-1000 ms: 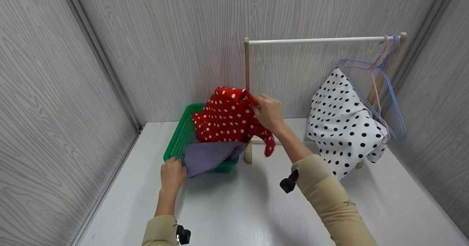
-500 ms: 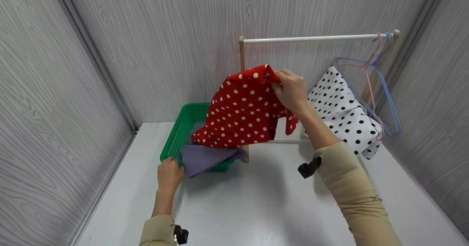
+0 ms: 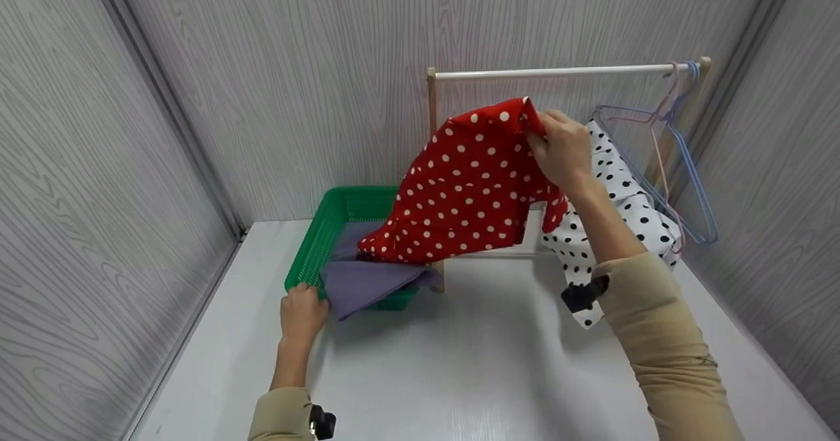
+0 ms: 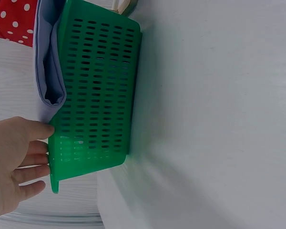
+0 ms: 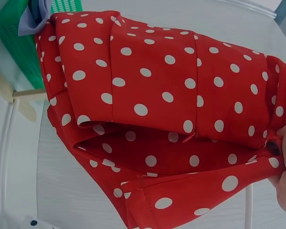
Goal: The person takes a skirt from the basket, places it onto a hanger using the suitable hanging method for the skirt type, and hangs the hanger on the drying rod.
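A red garment with white dots [image 3: 472, 185] hangs in the air from my right hand [image 3: 566, 149], which pinches it by an upper corner. In the right wrist view the red cloth [image 5: 148, 90] shows seams and an open fold. Its lower left end is over the green basket [image 3: 315, 244]. My left hand [image 3: 303, 313] holds the basket's near left corner by the rim. The left wrist view shows the thumb and fingers of the hand [image 4: 14, 162] at the rim of the perforated basket [image 4: 97, 95]. Purple cloth [image 3: 367, 287] drapes over the basket's front edge.
A rack with a white rail [image 3: 558, 73] and wooden posts stands behind. At its right end hang a pink hanger [image 3: 664, 165] and a blue hanger [image 3: 689, 159], with a white black-dotted garment [image 3: 640, 221] there. Grey wood-grain walls [image 3: 295, 86] enclose the white table [image 3: 420, 375].
My right hand has moved up and right, lifting the red dotted garment mostly out of the basket. The left hand has stayed at the basket corner.
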